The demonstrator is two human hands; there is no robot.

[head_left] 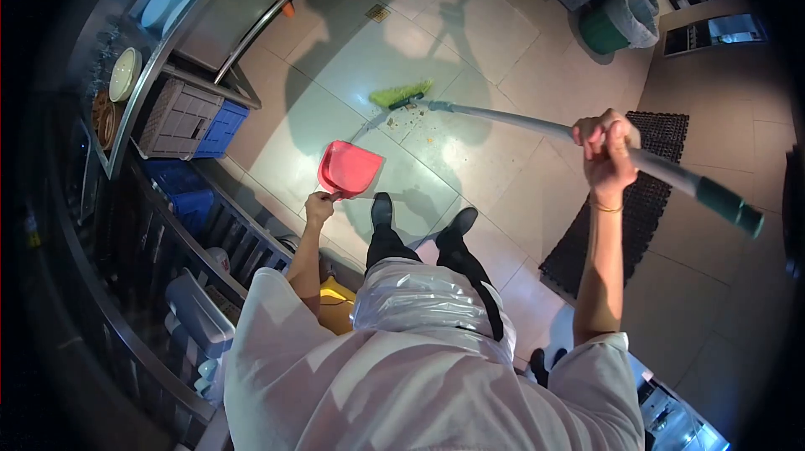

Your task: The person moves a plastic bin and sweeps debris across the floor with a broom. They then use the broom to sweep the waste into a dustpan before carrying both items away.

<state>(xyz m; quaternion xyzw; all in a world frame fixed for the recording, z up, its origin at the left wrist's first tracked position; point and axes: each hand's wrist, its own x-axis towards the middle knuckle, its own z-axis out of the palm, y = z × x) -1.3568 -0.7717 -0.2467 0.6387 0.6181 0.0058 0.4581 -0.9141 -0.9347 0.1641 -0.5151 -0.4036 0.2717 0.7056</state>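
My left hand [320,209] is closed around the handle of a red dustpan [350,168], held low near the tiled floor, just left of my shoes. Whether the pan touches the floor I cannot tell. My right hand [605,149] grips the long grey pole of a broom [520,121], whose dark green end sticks out to the right. The broom's yellow-green bristles [401,95] are at the floor ahead of the dustpan. Small crumbs of debris [405,120] lie scattered on the tiles between the bristles and the pan.
Metal shelving with bowls [126,74] and a grey crate [178,120] beside a blue one line the left. A black rubber mat [620,199] lies at right. A green bin [605,28] with a liner stands far right. Another person's dark shoes [541,365] show behind me.
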